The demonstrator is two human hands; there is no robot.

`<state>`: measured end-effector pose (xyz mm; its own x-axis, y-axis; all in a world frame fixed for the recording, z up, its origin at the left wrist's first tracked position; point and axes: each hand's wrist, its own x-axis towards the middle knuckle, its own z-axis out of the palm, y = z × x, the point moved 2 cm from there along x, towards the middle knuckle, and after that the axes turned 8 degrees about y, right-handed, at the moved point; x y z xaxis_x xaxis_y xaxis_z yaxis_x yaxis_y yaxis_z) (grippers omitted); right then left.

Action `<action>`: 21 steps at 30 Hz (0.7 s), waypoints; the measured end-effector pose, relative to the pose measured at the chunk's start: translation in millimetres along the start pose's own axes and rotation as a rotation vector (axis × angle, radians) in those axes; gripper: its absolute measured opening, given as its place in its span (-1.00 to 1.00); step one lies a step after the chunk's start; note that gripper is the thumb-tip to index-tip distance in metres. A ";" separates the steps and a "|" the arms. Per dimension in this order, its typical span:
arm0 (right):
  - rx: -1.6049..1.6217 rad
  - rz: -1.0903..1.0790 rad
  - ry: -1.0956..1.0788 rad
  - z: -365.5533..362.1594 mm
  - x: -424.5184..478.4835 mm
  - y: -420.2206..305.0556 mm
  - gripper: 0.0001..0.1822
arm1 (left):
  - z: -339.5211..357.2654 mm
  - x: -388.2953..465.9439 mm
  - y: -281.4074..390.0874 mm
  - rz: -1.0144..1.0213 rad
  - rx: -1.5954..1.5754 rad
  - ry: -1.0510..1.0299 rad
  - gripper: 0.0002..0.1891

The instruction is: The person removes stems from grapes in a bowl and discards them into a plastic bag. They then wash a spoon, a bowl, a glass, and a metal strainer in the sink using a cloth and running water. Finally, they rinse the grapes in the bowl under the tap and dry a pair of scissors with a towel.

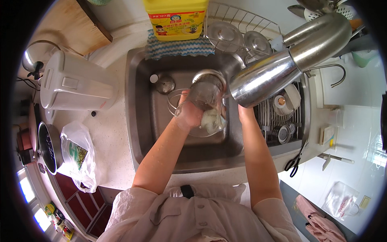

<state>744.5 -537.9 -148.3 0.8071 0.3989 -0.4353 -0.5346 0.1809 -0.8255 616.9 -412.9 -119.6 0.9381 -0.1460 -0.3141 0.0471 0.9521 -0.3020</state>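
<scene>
Over the steel sink (157, 121), my left hand (192, 113) supports a clear glass pitcher (208, 93) that lies tilted, its handle at the left. Inside the pitcher is a pale green, crumpled sponge or cloth (211, 120). Of my right hand (244, 109) only the part near the wrist shows; the steel faucet (266, 78) hides its fingers, so its hold cannot be told. A small round metal and glass lid (165, 84) and a white cap (154, 79) lie on the sink floor at the upper left.
A yellow detergent jug (178, 27) stands on a striped cloth (181, 48) behind the sink. At the right are a wire rack (242, 15), a drying grid (264, 121) with lids and black scissors (293, 165). A white water container (81, 84) and a plastic bag (81, 154) occupy the left counter.
</scene>
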 end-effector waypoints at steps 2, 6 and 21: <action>0.052 0.172 -0.139 -4.4 14.8 10.8 -0.52 | -6.5 2.6 -2.7 -0.008 0.055 0.058 -0.44; 0.162 0.382 -0.376 -6.8 20.5 35.4 -0.42 | -1.0 -2.9 -19.6 0.099 0.314 0.228 -0.45; 0.427 0.599 -0.475 21.2 -16.4 84.9 -0.23 | -12.2 -27.3 -9.2 0.162 0.425 0.653 -0.59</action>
<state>680.5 -510.0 -203.6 0.2216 0.8496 -0.4787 -0.9601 0.1043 -0.2594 586.7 -421.0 -119.2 0.5596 0.0004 -0.8287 0.1780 0.9766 0.1207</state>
